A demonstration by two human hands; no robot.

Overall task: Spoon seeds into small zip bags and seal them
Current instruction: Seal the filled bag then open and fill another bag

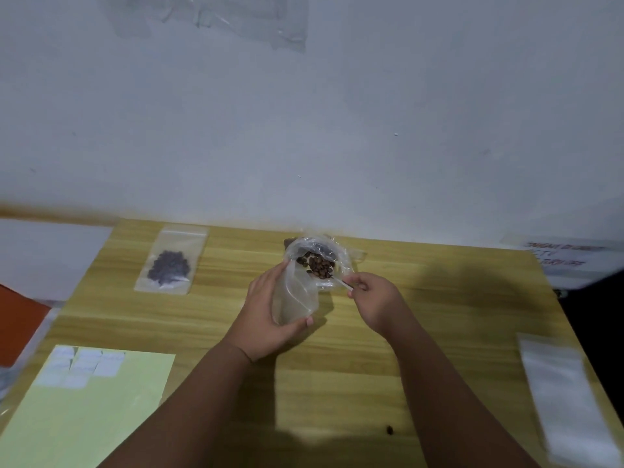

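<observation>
- Two bare forearms fill the lower part of the view: the left forearm point(189, 403) comes in at 7 o'clock and the right forearm point(449, 393) at 5 o'clock.
- Each is broad at the frame edge and narrows toward the wrist.
- Left grip point(266, 312): a skin crease crosses the wrist, and the thumbnail is short and rounded.
- Right grip point(374, 302): uncovered back and knuckles, with finer detail blurred.

The wooden worktop point(439, 315) carried a filled bag point(169, 261) well left of the left fingers point(273, 273), a green sheet point(101, 417) nearer and left, a seed bag point(317, 246) just beyond them, and empty bags point(567, 400) far right of the right fingers point(359, 286).
</observation>
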